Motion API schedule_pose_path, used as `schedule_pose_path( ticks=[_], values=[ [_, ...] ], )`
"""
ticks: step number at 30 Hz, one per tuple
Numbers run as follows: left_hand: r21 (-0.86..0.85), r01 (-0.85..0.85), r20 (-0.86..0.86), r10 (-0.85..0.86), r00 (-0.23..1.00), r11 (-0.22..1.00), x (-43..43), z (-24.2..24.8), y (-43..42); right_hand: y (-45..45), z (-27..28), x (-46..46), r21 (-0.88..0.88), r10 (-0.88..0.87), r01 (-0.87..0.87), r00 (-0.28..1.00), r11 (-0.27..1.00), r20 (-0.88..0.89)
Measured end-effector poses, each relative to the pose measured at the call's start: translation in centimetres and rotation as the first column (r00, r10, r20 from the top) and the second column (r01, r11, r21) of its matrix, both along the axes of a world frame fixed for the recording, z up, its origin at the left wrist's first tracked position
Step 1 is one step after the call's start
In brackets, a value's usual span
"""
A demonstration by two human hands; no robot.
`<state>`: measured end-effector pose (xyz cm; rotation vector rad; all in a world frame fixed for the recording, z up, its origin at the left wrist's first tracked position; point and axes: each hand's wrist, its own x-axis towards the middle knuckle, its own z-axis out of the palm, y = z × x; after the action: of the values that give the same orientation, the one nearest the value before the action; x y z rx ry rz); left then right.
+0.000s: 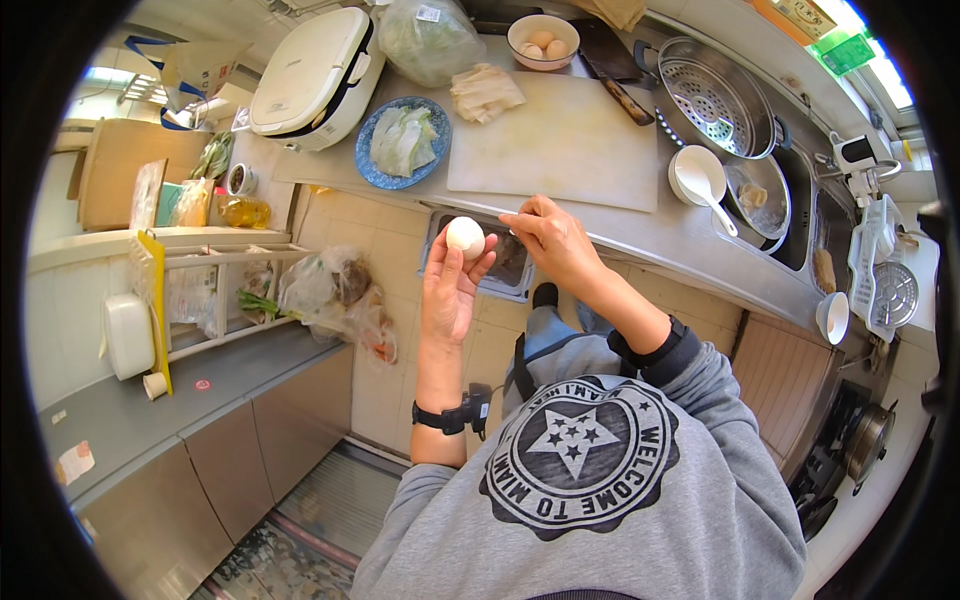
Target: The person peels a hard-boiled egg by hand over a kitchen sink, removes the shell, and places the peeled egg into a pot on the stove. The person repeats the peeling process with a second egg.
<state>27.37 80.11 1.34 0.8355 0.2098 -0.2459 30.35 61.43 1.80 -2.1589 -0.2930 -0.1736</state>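
My left hand [454,289] holds a pale egg [466,237] upright between thumb and fingers. Its upper part looks smooth and white, and a jagged line low on its side suggests partly peeled shell. Just to the right is my right hand [553,238], apart from the egg, with thumb and forefinger close together. A tiny pale bit shows by those fingertips, too small to identify. Below both hands stands a plastic-rimmed waste bin [506,289] on the tiled floor, partly hidden by them.
On the steel counter lie a white cutting board [555,150], stacked tofu sheets [486,93], a cleaver [619,94], a blue plate of cabbage leaves [403,142] and a bowl with three eggs [544,43]. A steamer pot [716,97] stands by the sink. Bagged vegetables [330,289] hang left.
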Motion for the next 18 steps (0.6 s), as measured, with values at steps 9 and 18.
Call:
schedule_pose_path(
  ticks=[9,18],
  values=[
    [0.171,-0.049,0.080,0.036,0.996,0.984,-0.6,0.0,0.0,1.7,3.0,-0.5,0.151,0.047,-0.054,0.998,0.987,0.045],
    [0.235,-0.036,0.117,0.008,0.993,0.971,-1.0,0.7,-0.2,1.8,3.4,-0.7,-0.022,0.041,-0.036,0.948,0.999,0.317]
  ],
)
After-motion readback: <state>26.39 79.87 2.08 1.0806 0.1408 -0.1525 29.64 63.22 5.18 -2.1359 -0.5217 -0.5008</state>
